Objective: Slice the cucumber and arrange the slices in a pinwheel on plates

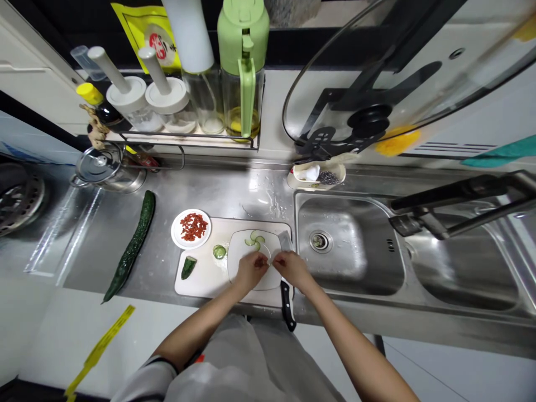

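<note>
Over the front of a white plate (239, 279), my left hand (252, 269) and my right hand (292, 267) meet with pinched fingers. Between the fingertips is a small pale piece, apparently a cucumber slice, mostly hidden by the fingers. Several thin cucumber slices (256, 239) lie curved near the plate's far rim. The plate rests on a white cutting board (209, 282). On the board's left are a small stack of cucumber slices (219, 252) and a cucumber end piece (188, 268). A knife (287, 304) lies along the right edge, its black handle under my right wrist.
A whole cucumber (133, 248) lies left on the steel counter, and a small dish of red berries (194, 226) overlaps the board's corner. A double sink (355, 245) with a black faucet (444, 195) is at right. Behind stand a condiment rack (188, 137) and a lidded pot (104, 167).
</note>
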A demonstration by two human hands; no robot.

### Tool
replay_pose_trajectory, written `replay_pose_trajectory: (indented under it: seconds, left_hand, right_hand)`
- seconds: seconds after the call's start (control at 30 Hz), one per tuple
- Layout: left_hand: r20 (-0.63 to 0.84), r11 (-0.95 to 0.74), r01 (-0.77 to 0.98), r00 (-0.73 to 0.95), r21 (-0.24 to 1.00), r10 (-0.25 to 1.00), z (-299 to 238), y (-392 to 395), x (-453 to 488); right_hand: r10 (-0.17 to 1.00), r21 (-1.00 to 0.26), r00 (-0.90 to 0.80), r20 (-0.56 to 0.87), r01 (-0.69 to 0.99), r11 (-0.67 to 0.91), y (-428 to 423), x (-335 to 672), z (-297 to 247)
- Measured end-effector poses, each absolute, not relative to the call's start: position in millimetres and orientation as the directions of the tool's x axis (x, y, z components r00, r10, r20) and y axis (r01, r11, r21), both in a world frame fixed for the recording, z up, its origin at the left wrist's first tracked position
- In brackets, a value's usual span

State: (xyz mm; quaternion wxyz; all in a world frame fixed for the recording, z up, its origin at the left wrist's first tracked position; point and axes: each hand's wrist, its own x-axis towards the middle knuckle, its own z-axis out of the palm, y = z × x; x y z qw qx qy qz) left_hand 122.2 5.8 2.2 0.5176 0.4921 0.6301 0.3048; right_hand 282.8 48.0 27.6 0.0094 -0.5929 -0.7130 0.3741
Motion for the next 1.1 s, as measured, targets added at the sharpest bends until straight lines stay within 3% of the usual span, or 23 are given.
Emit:
replay_pose_trajectory:
  seconds: [0.13, 0.37, 0.5, 0.63, 0.87, 1.1]
  left_hand:
    - [-0.218, 0.161, 0.526, 0.048, 0.835, 0.975, -4.6, 2.6, 130.8]
    - [-0.189, 0.044, 0.714, 0.126, 0.699, 0.974, -17.3, 0.3, 139.0]
    - [-0.152, 0.026, 0.81, 0.079, 0.586, 0.985, -12.6, 0.1, 138.5]
    - [-0.079, 0.007, 0.838, 0.042, 0.545, 0.996, -9.9, -1.0, 135.1]
    - [0.064, -0.176, 0.814, 0.169, 0.553, 0.984, -10.7, -3.6, 127.4]
    - [0.126, -0.385, 0.753, 0.38, 0.534, 0.916, -10.3, -16.3, 118.8]
  right_hand:
    - [0.852, -0.275, -0.251, -0.46, 0.952, 0.133, 51.1, 273.9, 39.2]
    - [0.84, -0.165, -0.324, -0.434, 0.946, 0.28, 52.1, 267.1, 40.8]
    - [0.853, -0.147, -0.362, -0.375, 0.932, 0.331, 53.1, 269.1, 37.0]
    - [0.888, -0.169, -0.324, -0.327, 0.944, 0.282, 52.3, 274.5, 33.6]
    - [0.97, -0.335, -0.202, -0.136, 0.931, 0.147, 33.5, 300.0, 22.5]
    - [0.933, -0.264, -0.358, 0.016, 0.899, 0.35, -19.9, 296.5, 11.1]
